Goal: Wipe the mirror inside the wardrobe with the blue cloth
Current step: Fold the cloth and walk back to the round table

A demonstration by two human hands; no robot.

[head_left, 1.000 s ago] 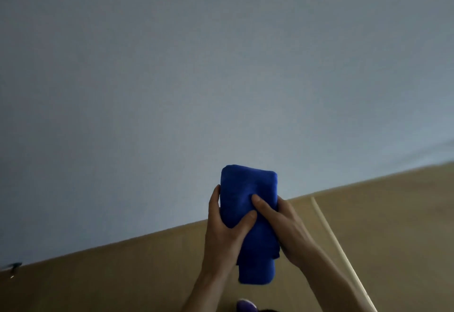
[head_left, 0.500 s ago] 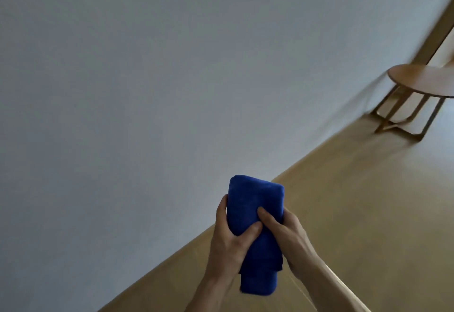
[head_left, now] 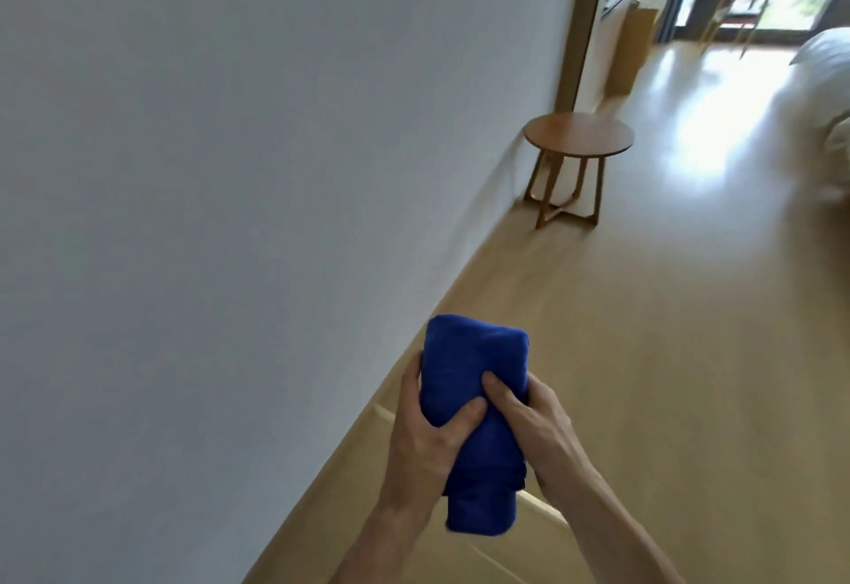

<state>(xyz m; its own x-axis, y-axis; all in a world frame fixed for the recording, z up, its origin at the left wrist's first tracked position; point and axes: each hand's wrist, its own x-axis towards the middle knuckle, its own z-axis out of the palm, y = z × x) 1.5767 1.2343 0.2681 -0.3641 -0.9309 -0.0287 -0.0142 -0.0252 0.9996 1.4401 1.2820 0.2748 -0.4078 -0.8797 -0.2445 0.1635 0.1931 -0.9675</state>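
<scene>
Folded blue cloth (head_left: 473, 404) gripped upright by both the left hand (head_left: 425, 441) and right hand (head_left: 536, 427) beside a white wall (head_left: 230, 169), round wooden side table (head_left: 578, 137) beyond.

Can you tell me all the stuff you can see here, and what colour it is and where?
wall: one, pale grey, fills the left side
floor: one, light wood, runs from bottom centre to the far right
round table: one, brown wood, stands on the floor against the wall
door frame: one, brown wood, at the wall's far end behind the table
chair: one, wooden and blurred, far off at the top right
bedding: one heap, white, at the right edge
blue cloth: one, folded, bottom centre, held upright
left hand: one, grips the cloth's left side
right hand: one, grips the cloth's right side
</scene>
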